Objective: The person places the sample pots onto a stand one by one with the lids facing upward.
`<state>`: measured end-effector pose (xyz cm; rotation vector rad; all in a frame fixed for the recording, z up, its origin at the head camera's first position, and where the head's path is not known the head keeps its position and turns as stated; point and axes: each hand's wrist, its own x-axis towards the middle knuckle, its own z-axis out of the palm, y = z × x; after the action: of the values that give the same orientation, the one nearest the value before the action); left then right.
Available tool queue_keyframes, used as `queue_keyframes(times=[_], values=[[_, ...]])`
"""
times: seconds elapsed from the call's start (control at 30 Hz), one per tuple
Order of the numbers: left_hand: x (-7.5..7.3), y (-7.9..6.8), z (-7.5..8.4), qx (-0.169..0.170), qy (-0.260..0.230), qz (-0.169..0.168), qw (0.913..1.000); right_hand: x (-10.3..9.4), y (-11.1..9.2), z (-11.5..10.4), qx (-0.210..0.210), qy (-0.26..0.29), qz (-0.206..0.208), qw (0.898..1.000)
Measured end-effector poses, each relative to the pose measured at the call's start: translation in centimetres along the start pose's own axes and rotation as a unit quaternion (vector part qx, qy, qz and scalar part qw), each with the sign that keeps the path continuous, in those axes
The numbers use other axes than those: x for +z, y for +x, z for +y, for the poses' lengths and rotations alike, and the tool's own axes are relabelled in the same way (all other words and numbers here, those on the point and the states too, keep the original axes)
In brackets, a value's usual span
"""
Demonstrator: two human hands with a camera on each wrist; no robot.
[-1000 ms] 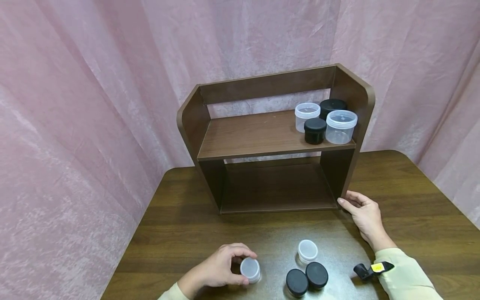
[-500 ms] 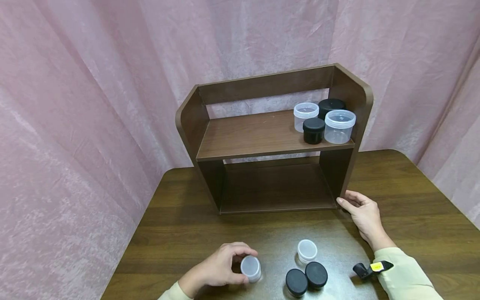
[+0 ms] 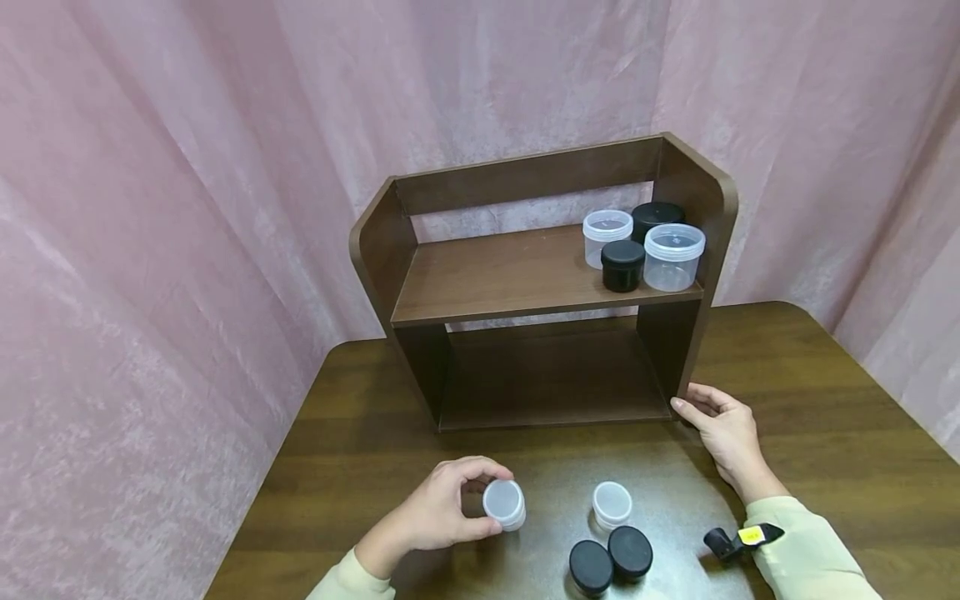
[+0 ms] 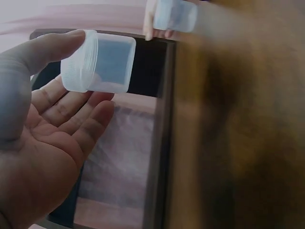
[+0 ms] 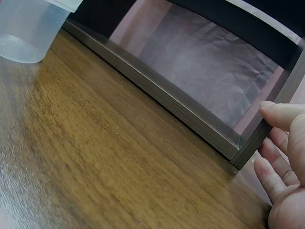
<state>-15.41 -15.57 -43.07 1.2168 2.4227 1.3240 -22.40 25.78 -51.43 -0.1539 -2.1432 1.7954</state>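
My left hand [image 3: 455, 507] pinches a small clear plastic jar [image 3: 504, 505] with a whitish screw lid, held just above the table in front of the shelf. In the left wrist view, thumb and fingers grip this jar [image 4: 105, 62] around its lid. My right hand [image 3: 726, 433] grips the lower right front corner of a brown two-tier wooden shelf [image 3: 525, 315]. In the right wrist view, the thumb lies on the front of the side panel [image 5: 252, 143] and the fingers are on its outer side.
Another clear jar [image 3: 612, 505] and two black-lidded jars [image 3: 591, 567] stand on the table between my hands. On the upper shelf, at the right, are clear jars [image 3: 672, 257] and black jars [image 3: 622, 267]. A pink curtain [image 3: 225, 150] hangs behind.
My left hand has raised the clear jar off the table and moved it slightly towards the shelf. The right hand has kept its hold on the shelf corner.
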Motion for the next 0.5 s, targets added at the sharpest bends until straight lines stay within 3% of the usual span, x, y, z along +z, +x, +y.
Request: queue_keyframes(times=[0.3,0.5], values=[[-0.7,1.5,1.0,0.059,0.022,0.061,0.9962,0.2,-0.3,0.3,0.001,0.001,-0.001,1.000],[-1.8,3.4,2.4,0.083,0.012,0.079,0.9933,-0.1,-0.1,0.1,-0.005,0.003,-0.001,1.000]])
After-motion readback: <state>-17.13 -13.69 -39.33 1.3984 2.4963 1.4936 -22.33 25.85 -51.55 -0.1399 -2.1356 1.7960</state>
